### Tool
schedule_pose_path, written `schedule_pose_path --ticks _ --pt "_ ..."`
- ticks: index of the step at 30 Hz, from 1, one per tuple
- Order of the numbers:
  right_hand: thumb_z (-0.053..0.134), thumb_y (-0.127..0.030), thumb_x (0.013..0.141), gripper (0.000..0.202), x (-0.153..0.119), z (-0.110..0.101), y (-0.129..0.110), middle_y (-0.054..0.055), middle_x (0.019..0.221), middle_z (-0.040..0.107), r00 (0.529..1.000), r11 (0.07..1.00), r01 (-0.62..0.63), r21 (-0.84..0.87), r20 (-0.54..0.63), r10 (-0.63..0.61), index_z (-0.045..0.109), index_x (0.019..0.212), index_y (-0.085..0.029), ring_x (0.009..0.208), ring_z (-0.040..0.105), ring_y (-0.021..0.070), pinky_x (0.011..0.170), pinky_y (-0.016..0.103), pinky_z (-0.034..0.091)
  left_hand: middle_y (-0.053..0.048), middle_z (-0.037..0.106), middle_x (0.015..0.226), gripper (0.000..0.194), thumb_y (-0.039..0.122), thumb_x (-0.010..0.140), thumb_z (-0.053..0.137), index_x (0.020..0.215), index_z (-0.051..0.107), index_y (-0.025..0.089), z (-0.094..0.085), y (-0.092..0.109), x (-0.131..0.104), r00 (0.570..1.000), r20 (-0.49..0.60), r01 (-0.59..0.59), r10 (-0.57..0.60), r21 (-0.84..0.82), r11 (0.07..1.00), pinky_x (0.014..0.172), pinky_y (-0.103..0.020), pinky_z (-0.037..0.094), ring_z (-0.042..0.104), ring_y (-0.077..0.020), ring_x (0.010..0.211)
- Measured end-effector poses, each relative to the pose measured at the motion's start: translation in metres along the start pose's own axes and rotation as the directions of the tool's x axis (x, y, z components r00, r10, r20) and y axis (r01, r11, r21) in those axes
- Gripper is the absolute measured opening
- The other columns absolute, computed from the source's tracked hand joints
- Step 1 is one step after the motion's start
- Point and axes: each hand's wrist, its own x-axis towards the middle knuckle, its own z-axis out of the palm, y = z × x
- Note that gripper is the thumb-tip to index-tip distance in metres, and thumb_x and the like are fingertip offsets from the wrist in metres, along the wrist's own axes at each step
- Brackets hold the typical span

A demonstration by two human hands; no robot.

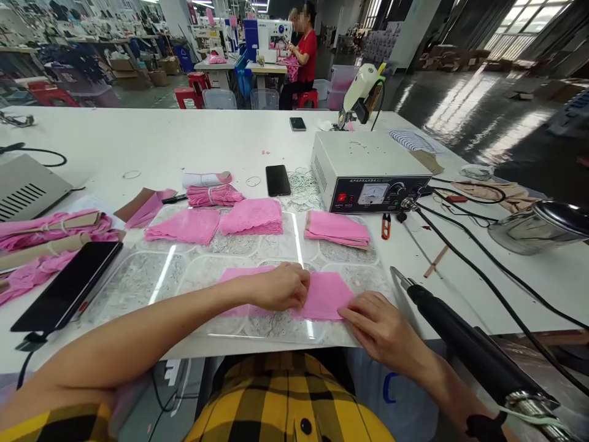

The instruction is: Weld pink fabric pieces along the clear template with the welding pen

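My left hand [286, 286] is closed at the left edge of a flat pink fabric piece [327, 296], its fingertips hidden against the cloth. At the right corner of that piece, my right hand [375, 319] pinches or presses the edge between thumb and fingers. Another pink piece [243, 275] lies partly under my left forearm. Behind them on the clear patterned mat [184, 270] rest a pink stack [184, 226], a scalloped pink stack [253, 216] and a folded pink stack [337, 228].
A grey ultrasonic box [368, 172] stands behind, its cables running right past a black handheld tool [460, 337]. Orange snips [385, 227], a black phone [278, 180], a tablet [69, 282] and a glass jar [538, 227] lie around. A person in red [307, 55] sits far back.
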Motion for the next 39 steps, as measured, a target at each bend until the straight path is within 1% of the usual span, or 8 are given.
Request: schedule_pose_path --ticks 4,7,13,19,22,26,39 --pt "0.059 -0.01 0.085 0.02 0.004 0.001 -0.006 0.007 0.088 0.066 0.997 0.993 -0.075 0.091 0.03 0.073 0.062 0.104 -0.018 0.081 0.058 0.0169 0.072 0.034 0.049 -0.002 0.06 0.085 0.017 0.008 0.082 0.065 0.068 0.066 0.017 0.003 -0.002 -0.002 0.999 -0.033 -0.031 0.032 0.032 0.999 0.088 -0.031 0.035 0.053 -0.0176 0.088" --pt "0.058 -0.01 0.085 0.018 0.011 0.007 -0.015 0.005 0.087 0.066 0.994 0.98 -0.111 0.163 0.021 0.109 0.062 0.1 -0.019 0.079 0.058 0.0158 0.071 0.032 0.049 -0.002 0.059 0.084 0.019 0.008 0.083 0.064 0.066 0.065 0.017 0.005 -0.004 -0.002 0.997 -0.056 -0.054 0.056 0.047 0.997 0.086 -0.03 0.035 0.053 -0.0169 0.085" --pt "0.06 -0.01 0.083 0.011 0.025 0.023 -0.028 0.004 0.08 0.066 0.987 0.967 -0.161 0.197 0.025 0.159 0.063 0.089 -0.019 0.074 0.059 0.0154 0.066 0.029 0.047 -0.002 0.06 0.086 0.018 0.009 0.082 0.064 0.066 0.066 0.017 0.006 -0.006 -0.002 0.996 -0.07 -0.056 0.059 0.053 0.997 0.089 -0.029 0.036 0.053 -0.0169 0.087" --pt "0.058 -0.01 0.084 0.011 0.028 0.032 -0.03 0.003 0.077 0.066 0.982 0.962 -0.185 0.201 0.013 0.186 0.063 0.083 -0.019 0.071 0.059 0.0149 0.064 0.027 0.046 -0.002 0.061 0.088 0.016 0.008 0.081 0.066 0.069 0.068 0.018 0.007 -0.007 -0.003 0.997 -0.069 -0.042 0.045 0.037 0.998 0.088 -0.029 0.037 0.054 -0.0175 0.089" --pt "0.056 -0.009 0.085 0.013 0.029 0.034 -0.029 0.004 0.078 0.066 0.977 0.947 -0.211 0.244 0.013 0.214 0.063 0.085 -0.019 0.072 0.06 0.0148 0.064 0.027 0.047 -0.003 0.061 0.089 0.015 0.01 0.081 0.066 0.069 0.069 0.018 0.008 -0.008 -0.003 0.997 -0.072 -0.038 0.04 0.028 0.999 0.09 -0.03 0.037 0.054 -0.0181 0.09" --pt "0.055 -0.01 0.086 0.013 0.029 0.033 -0.029 0.003 0.078 0.067 0.97 0.924 -0.241 0.296 0.041 0.24 0.064 0.085 -0.02 0.072 0.06 0.0144 0.064 0.026 0.049 -0.003 0.062 0.09 0.013 0.011 0.081 0.068 0.071 0.07 0.018 0.01 -0.01 -0.003 0.997 -0.07 -0.037 0.038 0.019 0.999 0.092 -0.032 0.038 0.054 -0.0187 0.091" --pt "0.054 -0.012 0.087 0.014 0.03 0.035 -0.03 0.003 0.075 0.065 0.976 0.951 -0.22 0.219 0.051 0.214 0.064 0.082 -0.019 0.069 0.06 0.014 0.063 0.026 0.049 -0.002 0.062 0.083 0.016 0.007 0.075 0.07 0.064 0.068 0.019 0.01 -0.012 0.0 0.992 -0.108 -0.069 0.069 0.001 0.998 0.086 -0.029 0.04 0.055 -0.0178 0.086"
